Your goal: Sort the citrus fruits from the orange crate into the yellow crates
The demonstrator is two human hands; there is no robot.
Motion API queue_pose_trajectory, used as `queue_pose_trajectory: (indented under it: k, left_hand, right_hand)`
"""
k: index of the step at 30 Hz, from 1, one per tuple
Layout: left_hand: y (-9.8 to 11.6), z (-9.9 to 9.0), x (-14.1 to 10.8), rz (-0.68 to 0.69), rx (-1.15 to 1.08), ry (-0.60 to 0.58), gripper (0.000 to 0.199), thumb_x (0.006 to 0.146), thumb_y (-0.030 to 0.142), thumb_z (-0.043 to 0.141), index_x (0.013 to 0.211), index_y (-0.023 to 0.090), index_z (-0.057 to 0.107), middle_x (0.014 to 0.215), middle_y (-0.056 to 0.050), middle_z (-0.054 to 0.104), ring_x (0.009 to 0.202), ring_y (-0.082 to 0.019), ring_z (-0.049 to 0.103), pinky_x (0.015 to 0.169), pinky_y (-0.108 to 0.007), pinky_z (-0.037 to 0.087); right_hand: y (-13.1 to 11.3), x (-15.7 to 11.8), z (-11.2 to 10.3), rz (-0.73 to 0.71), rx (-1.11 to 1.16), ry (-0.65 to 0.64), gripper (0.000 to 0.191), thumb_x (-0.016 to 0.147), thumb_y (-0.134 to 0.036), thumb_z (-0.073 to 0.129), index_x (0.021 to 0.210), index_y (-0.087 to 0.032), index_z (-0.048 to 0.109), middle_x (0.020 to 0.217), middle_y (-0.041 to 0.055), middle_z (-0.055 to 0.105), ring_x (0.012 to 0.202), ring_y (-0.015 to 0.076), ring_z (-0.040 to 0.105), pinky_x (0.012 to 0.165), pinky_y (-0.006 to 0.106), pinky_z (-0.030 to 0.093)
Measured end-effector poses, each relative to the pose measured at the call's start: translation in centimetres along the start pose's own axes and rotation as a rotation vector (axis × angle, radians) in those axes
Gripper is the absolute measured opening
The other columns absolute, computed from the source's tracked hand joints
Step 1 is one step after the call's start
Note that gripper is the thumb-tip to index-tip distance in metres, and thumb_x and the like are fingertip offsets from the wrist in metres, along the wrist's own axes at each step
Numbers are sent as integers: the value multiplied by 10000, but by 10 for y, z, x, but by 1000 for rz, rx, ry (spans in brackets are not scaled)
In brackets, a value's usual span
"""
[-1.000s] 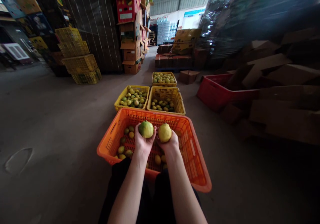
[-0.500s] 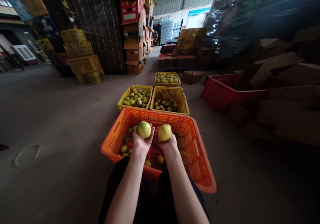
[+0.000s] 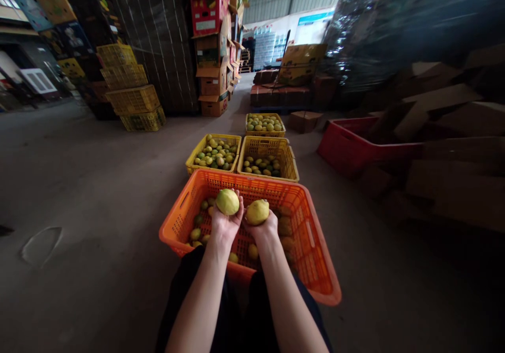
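Cupping one fruit (image 3: pixel 228 202) each, left hand (image 3: pixel 224 227) and right hand (image 3: pixel 265 228), palms up, hover over one orange crate (image 3: pixel 321 269); three farther yellow crates (image 3: pixel 292 163) hold fruit.

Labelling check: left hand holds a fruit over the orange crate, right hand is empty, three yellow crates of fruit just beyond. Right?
Not quite: the right hand isn't empty; the head view shows a yellow fruit in it. The rest stands: left hand holding a fruit over the orange crate, three yellow crates of fruit just beyond.
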State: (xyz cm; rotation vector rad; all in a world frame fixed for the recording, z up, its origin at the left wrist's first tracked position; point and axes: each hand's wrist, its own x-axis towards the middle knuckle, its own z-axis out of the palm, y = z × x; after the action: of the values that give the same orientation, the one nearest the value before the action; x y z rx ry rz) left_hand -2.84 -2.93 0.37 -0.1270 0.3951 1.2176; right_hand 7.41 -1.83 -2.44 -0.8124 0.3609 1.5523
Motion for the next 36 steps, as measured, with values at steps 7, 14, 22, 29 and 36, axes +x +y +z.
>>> queue_pose_trajectory:
  k: [7,14,22,29,36]
  left_hand:
    - [-2,3,3,88,137,128,215,730,338,569,818,142,588,767,-58,623,731,-192,632,527,-249,530]
    - [1,1,3,79,178,95,220,750,335,531,814,133,589,776,-89,625,680,-185,634,488,-239,520]
    - [-2,-2,8,66,113,76,237,795,269,422,876,122,588,761,-85,633,692,-200,631,499,-282,532]
    - [5,1,4,60,95,155,258,742,365,533,794,117,584,711,-74,607,648,-163,608,481,-213,509]
    - [1,-2,5,3,70,71,247,798,223,392,855,112,605,799,-99,641,762,-204,628,562,-287,530]
  right_hand:
    - [2,4,0,7,-11,5,203,745,-271,325,662,-196,496,513,28,569,464,179,554,446,323,464]
    - [1,7,-3,-40,-64,16,127,722,-274,376,657,-218,469,488,-7,543,461,183,547,448,332,465]
    - [4,1,4,-26,-39,99,165,737,-251,315,660,-217,457,476,-3,528,424,174,532,459,339,469]
    - [5,2,3,-55,-14,85,154,737,-252,343,654,-215,467,477,-10,530,439,163,537,439,307,462]
    - [6,7,2,-110,23,123,133,721,-281,348,630,-219,423,459,-35,489,408,149,500,461,321,475]
